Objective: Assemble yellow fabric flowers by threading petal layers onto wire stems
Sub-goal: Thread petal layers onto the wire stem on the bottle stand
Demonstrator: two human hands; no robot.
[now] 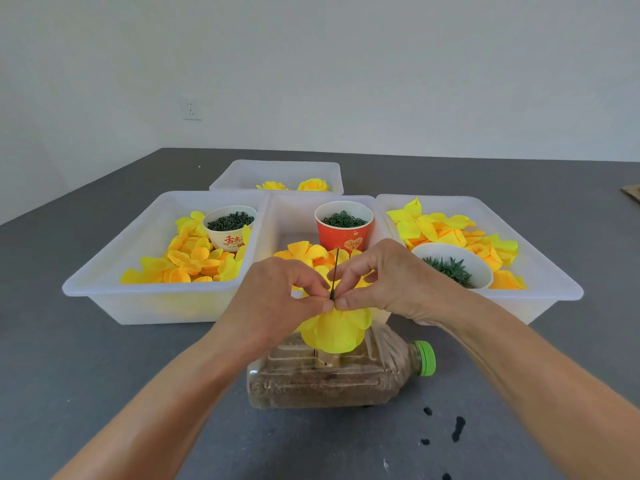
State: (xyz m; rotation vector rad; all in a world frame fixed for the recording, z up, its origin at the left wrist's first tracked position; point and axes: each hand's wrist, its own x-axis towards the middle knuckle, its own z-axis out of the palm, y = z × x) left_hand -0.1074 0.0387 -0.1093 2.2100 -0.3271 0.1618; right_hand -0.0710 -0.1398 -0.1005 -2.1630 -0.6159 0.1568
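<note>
Both hands, left hand (280,292) and right hand (384,275), pinch fingers on the wire stem (335,273), just above the sand-filled bottle (332,379). Bottle acts as jig: stem upright, yellow petal layers (334,332) seated directly over it.

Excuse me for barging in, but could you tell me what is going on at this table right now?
A person is building a yellow fabric flower over a sand-filled plastic bottle lying on its side. The left hand and right hand both pinch the petals around a dark wire stem that pokes up between the fingertips. Behind them, white trays hold loose yellow petals and cups of green parts; the far tray holds two finished flowers.
</note>
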